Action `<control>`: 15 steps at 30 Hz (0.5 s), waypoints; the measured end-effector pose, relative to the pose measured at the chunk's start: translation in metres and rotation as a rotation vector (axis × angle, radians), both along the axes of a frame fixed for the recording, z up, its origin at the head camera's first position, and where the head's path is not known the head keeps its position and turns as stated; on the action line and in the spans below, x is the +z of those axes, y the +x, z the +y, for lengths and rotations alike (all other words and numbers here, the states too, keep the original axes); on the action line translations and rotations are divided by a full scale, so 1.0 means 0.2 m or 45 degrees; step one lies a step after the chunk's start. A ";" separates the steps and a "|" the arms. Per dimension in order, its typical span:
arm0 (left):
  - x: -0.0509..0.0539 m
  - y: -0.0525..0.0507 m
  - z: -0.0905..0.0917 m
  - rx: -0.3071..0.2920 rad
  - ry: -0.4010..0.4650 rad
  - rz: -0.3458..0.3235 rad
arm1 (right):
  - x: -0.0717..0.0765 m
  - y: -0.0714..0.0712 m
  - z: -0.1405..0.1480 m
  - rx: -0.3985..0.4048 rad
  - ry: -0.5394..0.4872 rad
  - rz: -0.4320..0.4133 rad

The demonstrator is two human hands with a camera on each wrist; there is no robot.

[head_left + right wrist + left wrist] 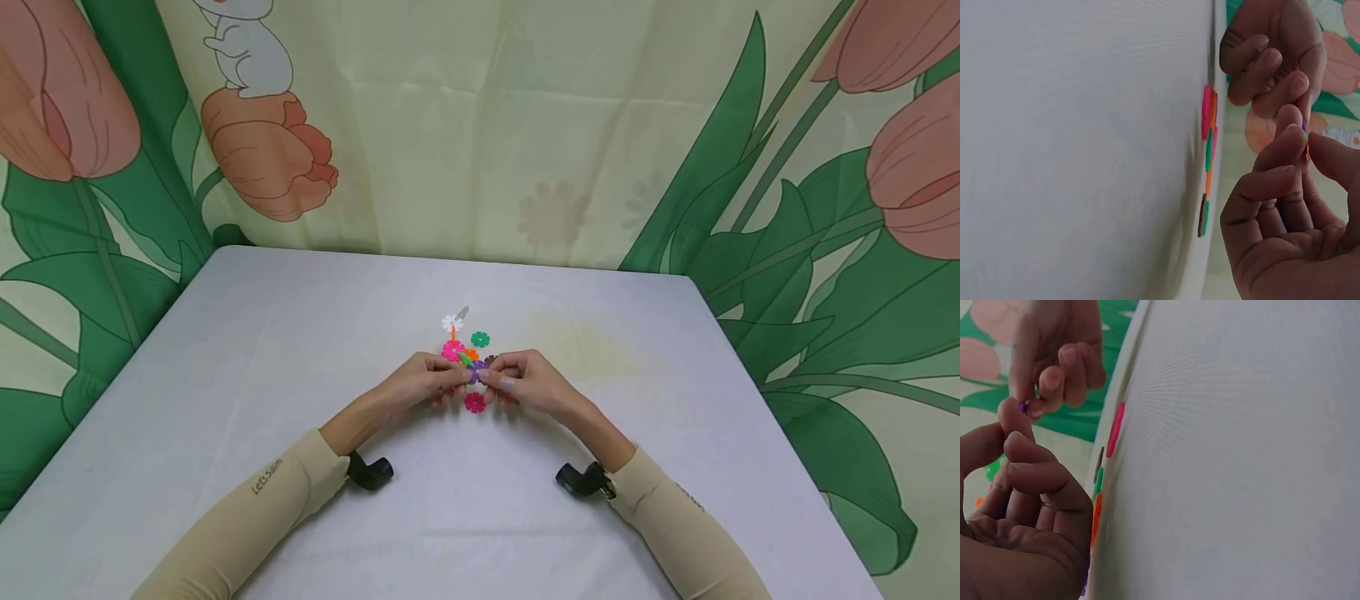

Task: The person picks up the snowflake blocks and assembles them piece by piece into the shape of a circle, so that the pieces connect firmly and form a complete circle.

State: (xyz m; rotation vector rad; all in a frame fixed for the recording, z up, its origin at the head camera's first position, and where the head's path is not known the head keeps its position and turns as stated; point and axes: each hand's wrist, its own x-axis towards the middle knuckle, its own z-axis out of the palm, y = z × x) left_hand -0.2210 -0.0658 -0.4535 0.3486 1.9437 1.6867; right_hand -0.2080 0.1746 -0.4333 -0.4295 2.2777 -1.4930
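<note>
White-covered table [262, 375], pale yellow backdrop [450, 150] behind, printed pink tulips [918, 150], green leaves [832, 450], white cartoon animal [258, 62]

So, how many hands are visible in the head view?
2: the left hand and the right hand, one on each side of the purple piece; no hand seems hidden.

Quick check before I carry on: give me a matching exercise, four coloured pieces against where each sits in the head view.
Pieces
1. purple piece
2. crimson disc
3. white piece
4. green disc

Places
A. Just above the orange strip
B. Lowest of the discs, below the fingertips
C. Beyond the meeting hands, to the right of the white one
D. Between the fingertips of the left hand and right hand

Pairs: 1-D, 2-B, 3-A, 4-C
</note>
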 end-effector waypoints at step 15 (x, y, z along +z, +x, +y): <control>0.00 -0.01 -0.01 0.030 0.020 -0.062 | -0.01 -0.11 0.12 -0.165 0.406 0.215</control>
